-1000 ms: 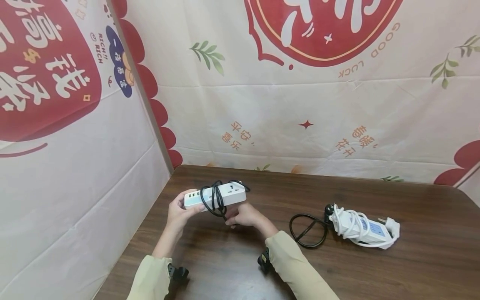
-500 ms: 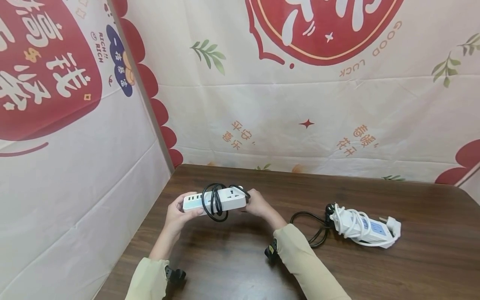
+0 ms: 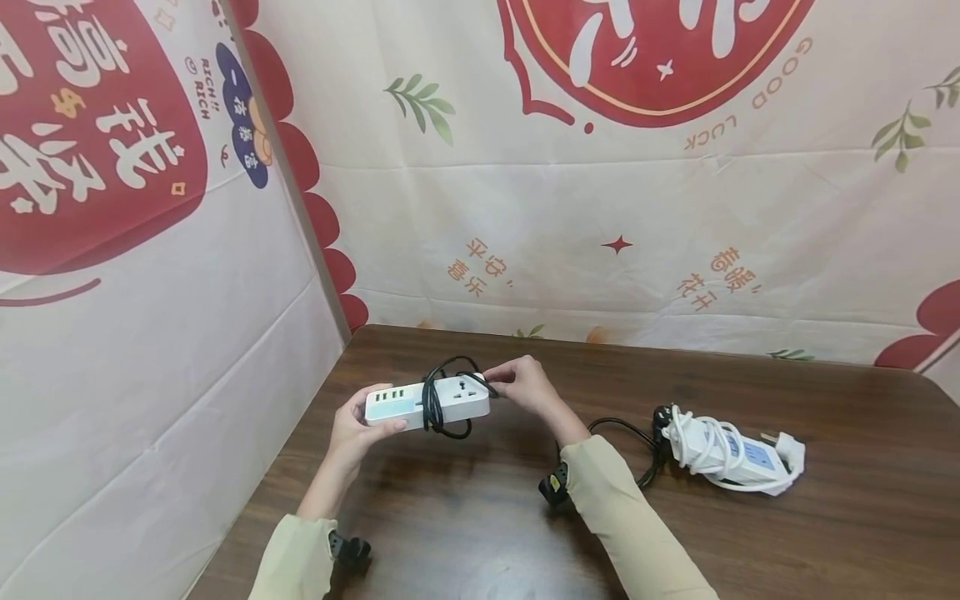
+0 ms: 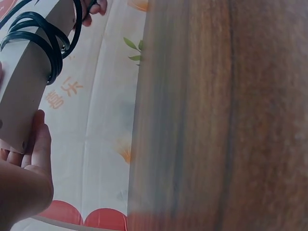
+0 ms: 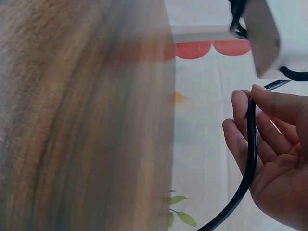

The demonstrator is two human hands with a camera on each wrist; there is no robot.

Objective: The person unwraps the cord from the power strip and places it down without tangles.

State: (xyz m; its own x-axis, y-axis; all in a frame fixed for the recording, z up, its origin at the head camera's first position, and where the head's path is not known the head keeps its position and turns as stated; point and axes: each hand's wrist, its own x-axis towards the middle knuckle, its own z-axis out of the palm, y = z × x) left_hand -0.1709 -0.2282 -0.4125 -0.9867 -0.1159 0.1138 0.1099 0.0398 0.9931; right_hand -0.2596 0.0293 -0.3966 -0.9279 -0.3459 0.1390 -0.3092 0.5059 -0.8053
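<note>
In the head view my left hand (image 3: 356, 429) grips the left end of a white power strip (image 3: 393, 406), held up over the table, its sockets and USB ports facing up. Black cord (image 3: 432, 406) is wound several times round the strip's middle. At the strip's right end is my right hand (image 3: 527, 385). Thumb and fingertip pinch the black cord (image 5: 251, 137) in the right wrist view, where it hangs down past the palm. The left wrist view shows fingers of my left hand (image 4: 29, 178) under the strip's end (image 4: 21, 91).
On the brown table (image 3: 480, 533) at right lies a second power strip (image 3: 757, 457) wrapped in white cord (image 3: 705, 450). A black plug (image 3: 662, 419) sits against its left end, with black cord (image 3: 622, 425) running behind my right forearm. Printed cloth (image 3: 540, 217) hangs behind and at left.
My right hand has moved from below the strip round to its right end and upward. The cord loop on the table has been pulled leftward. My left hand keeps its hold.
</note>
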